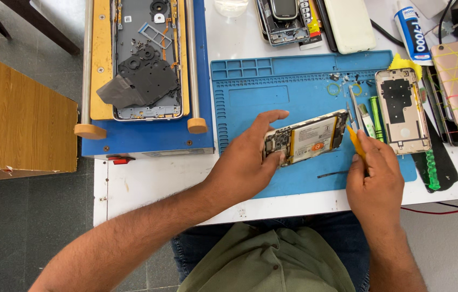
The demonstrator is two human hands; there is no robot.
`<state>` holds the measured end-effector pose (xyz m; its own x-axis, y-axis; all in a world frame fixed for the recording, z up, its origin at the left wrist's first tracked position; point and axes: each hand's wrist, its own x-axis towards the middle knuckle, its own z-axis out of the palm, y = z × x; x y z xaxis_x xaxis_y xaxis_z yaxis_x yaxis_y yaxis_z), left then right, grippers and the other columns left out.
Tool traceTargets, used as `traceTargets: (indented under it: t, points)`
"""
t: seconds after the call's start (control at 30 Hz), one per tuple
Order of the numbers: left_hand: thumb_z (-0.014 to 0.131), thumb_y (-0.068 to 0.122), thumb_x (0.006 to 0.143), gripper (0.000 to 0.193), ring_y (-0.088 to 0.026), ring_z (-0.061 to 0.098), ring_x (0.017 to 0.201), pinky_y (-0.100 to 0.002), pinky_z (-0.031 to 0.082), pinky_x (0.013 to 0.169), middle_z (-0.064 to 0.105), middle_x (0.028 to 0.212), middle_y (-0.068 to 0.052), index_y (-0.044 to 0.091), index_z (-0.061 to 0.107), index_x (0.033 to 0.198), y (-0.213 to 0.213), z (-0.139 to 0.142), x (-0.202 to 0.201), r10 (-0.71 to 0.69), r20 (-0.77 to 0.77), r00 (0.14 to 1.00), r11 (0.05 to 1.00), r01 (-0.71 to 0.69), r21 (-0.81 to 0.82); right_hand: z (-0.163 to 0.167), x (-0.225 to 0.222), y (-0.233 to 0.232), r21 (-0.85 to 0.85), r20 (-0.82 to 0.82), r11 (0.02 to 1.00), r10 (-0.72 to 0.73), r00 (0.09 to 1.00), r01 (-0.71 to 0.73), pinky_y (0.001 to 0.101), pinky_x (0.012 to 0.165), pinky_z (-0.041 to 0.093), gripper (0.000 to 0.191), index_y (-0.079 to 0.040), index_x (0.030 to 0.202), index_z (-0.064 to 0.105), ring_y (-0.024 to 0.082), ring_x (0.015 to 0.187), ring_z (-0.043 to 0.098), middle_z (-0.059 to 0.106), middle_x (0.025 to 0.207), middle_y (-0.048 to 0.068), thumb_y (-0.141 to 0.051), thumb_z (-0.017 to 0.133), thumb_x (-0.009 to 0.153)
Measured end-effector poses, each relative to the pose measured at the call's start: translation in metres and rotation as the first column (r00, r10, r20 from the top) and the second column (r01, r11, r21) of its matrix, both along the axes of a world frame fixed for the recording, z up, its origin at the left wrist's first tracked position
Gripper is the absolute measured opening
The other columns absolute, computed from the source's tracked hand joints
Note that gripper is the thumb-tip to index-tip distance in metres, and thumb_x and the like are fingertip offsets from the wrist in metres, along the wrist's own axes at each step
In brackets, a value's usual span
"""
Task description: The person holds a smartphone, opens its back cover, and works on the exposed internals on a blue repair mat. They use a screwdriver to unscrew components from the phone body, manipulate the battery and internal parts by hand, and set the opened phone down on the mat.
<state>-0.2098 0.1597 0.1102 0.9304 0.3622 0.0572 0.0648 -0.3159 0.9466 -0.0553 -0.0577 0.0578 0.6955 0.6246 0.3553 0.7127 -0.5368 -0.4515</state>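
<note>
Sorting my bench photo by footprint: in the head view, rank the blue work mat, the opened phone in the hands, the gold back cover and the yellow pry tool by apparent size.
1. blue work mat
2. opened phone and gold back cover: look alike, and the phone is held nearer the camera, so unranked
3. yellow pry tool, held in the right hand

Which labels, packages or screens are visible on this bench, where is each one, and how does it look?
Battery label: on the opened phone held by the left hand; white rectangle, orange round mark.
Glue tube: top right of table; white, blue printed label.
Yellow sticker: top centre, on a dismantled phone; small strip, yellow with red.
Small phone screen: top edge; dark, off.
</note>
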Motion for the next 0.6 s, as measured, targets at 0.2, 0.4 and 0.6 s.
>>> traceTargets:
  t: [0.2,0.4,0.6]
  points:
    - [0.055,0.001,0.107,0.052,-0.014,0.072,0.102,-0.027,0.064,0.075,0.064,0.123,-0.016,0.010,0.034,0.154,0.001,-0.009,-0.002,0.089,0.214,0.973,0.987,-0.057,-0.149,0.029,-0.010,0.009,0.114,0.108,0.984,0.124,0.986,-0.136,0.0448,0.108,0.050,0.051,0.001,0.146,0.053,0.037,0.131,0.059,0.058,0.141,0.024,-0.009,0.069,0.099]
    - [0.057,0.004,0.111,0.046,-0.014,0.065,0.123,-0.026,0.067,0.083,0.062,0.133,-0.016,0.008,0.037,0.152,-0.002,-0.017,-0.002,0.157,0.317,0.935,0.956,-0.063,-0.287,0.034,-0.016,0.022,0.150,-0.236,0.946,0.315,0.919,-0.286,0.0382,0.105,0.051,0.067,-0.001,0.149,0.052,0.027,0.127,0.065,0.067,0.137,0.016,-0.021,0.076,0.090]
    - [0.060,0.008,0.110,0.050,-0.013,0.065,0.111,-0.026,0.058,0.085,0.065,0.128,-0.014,0.009,0.036,0.154,-0.003,-0.040,0.001,0.144,0.399,0.906,0.809,0.124,-0.574,0.004,-0.008,0.035,0.443,-0.487,0.872,0.430,0.760,-0.208,0.0308,0.099,0.054,0.051,0.000,0.146,0.055,0.017,0.119,0.064,0.065,0.132,0.011,-0.009,0.070,0.099]
